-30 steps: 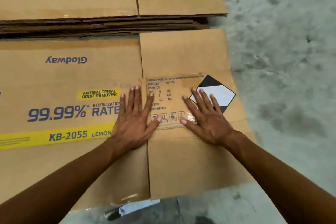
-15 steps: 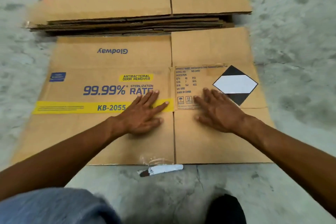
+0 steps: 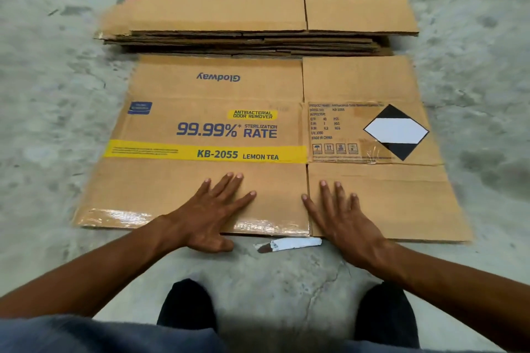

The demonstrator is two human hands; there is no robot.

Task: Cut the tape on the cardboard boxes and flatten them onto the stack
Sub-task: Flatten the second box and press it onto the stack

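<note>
Even, moderately bright overhead light. Glare showing on clear tape (image 3: 258, 226) just beside left hand (image 3: 209, 218). Soft shadow pooling under wrists. Edges bending, blurring; far boxes' print softening.

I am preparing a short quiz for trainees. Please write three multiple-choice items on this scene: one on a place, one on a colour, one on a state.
1. Where does the small cutter lie?
A. on the stack
B. on the floor at the near edge of the flattened box
C. in the right hand

2. What colour is the band on the flattened box?
A. yellow
B. green
C. red

3. How are the two hands?
A. both gripping the cutter
B. both in fists
C. both flat on the cardboard

Key: 1 B, it lies on the concrete between the hands; 2 A, the KB-2055 band is yellow; 3 C, the left hand and right hand show spread fingers.
</note>
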